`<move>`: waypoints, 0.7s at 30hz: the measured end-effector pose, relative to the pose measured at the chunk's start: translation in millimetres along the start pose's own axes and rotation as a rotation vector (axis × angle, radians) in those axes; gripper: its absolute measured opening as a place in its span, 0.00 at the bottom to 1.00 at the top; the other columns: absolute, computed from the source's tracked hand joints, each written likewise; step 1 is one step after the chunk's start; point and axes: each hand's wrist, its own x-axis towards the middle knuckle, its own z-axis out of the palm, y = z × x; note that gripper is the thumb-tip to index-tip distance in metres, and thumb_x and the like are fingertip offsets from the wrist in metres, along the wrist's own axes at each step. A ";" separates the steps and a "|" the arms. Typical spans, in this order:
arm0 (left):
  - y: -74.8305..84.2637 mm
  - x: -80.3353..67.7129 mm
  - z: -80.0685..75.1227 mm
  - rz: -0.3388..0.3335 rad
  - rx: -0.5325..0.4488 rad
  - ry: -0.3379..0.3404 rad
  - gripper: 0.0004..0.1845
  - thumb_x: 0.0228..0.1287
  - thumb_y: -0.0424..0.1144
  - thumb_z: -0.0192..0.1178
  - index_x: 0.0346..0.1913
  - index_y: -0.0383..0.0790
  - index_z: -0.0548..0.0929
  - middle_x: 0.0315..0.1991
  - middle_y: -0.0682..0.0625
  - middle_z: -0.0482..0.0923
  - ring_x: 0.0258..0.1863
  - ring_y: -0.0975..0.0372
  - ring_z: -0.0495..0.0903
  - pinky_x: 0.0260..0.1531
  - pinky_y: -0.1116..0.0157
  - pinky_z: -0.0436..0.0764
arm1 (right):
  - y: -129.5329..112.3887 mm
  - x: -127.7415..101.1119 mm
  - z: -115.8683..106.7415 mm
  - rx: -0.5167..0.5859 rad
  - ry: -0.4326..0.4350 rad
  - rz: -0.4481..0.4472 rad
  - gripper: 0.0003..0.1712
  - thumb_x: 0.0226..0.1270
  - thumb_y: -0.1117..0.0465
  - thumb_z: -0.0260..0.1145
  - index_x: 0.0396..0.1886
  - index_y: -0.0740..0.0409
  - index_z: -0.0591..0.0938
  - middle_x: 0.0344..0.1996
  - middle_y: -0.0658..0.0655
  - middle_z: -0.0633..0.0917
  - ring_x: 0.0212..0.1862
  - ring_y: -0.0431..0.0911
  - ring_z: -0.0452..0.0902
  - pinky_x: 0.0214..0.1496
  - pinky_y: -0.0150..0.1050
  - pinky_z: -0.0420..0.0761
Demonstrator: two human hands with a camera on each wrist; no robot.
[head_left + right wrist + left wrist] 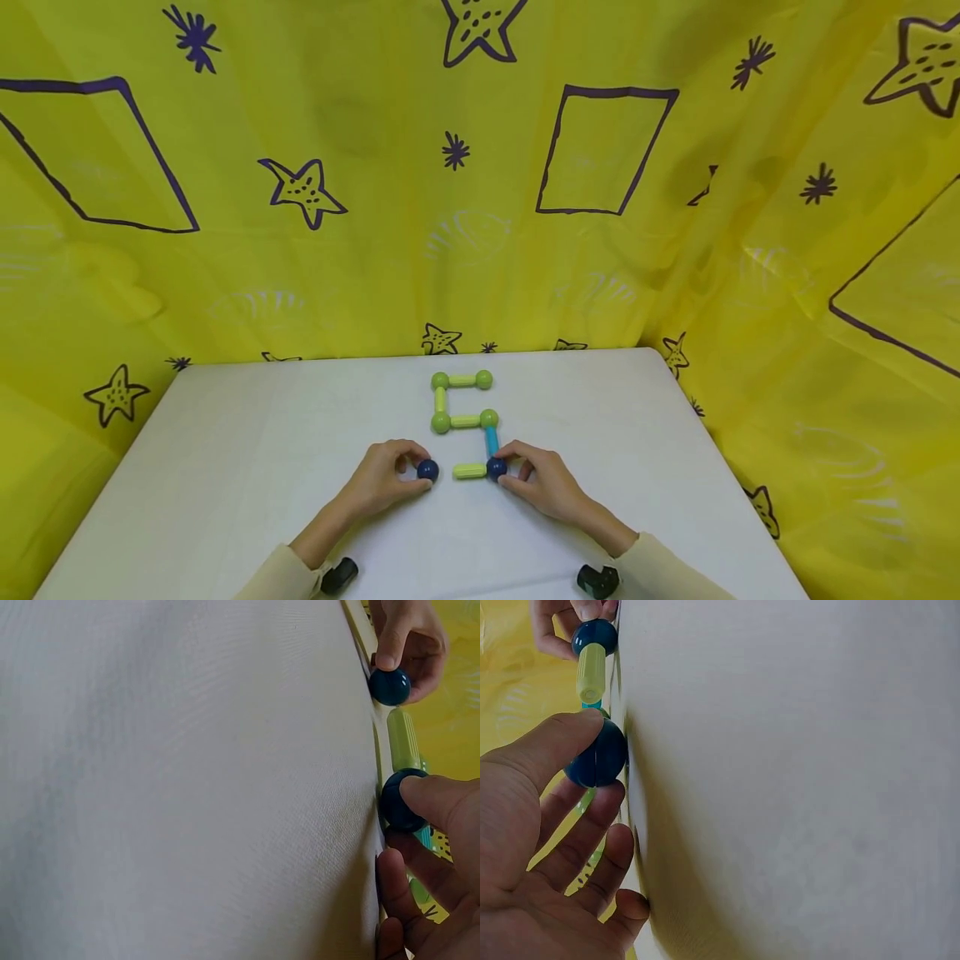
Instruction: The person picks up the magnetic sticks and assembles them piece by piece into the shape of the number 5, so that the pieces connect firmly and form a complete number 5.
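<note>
A yellow cloth (480, 208) printed with dark stars and squares hung behind and beside the white table (247, 467). On the table lay a figure built of rods and balls: green balls joined by pale green rods (462, 401) formed its upper part, and a light blue rod (491, 440) ran down from the lower right green ball. My left hand (382, 479) pinched a loose dark blue ball (427, 470) between thumb and fingers, resting it on the table just left of a pale green rod (469, 471), not touching it. My right hand (542, 479) pinched a second dark blue ball (496, 467), which met that rod's right end and the blue rod's lower end.
</note>
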 end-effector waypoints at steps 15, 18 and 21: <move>7.0 4.5 11.9 0.024 -0.010 -0.019 0.15 0.54 0.38 0.79 0.44 0.44 0.88 0.36 0.59 0.82 0.34 0.64 0.75 0.37 0.67 0.75 | 1.6 0.1 -1.0 0.009 -0.006 0.045 0.17 0.66 0.63 0.74 0.53 0.47 0.85 0.45 0.45 0.87 0.31 0.36 0.76 0.34 0.32 0.77; 8.6 5.4 13.7 0.033 -0.018 -0.024 0.15 0.54 0.38 0.79 0.45 0.43 0.88 0.36 0.58 0.82 0.34 0.64 0.75 0.37 0.67 0.75 | 2.2 0.5 -0.2 0.010 -0.001 0.037 0.17 0.66 0.63 0.75 0.53 0.47 0.85 0.44 0.45 0.87 0.31 0.36 0.76 0.34 0.32 0.77; 8.5 5.2 15.1 0.033 -0.023 -0.026 0.15 0.54 0.37 0.78 0.45 0.43 0.88 0.36 0.57 0.83 0.35 0.64 0.75 0.38 0.67 0.76 | 2.4 0.6 0.9 0.011 0.000 0.026 0.17 0.66 0.63 0.74 0.53 0.48 0.85 0.45 0.46 0.87 0.31 0.36 0.76 0.34 0.32 0.76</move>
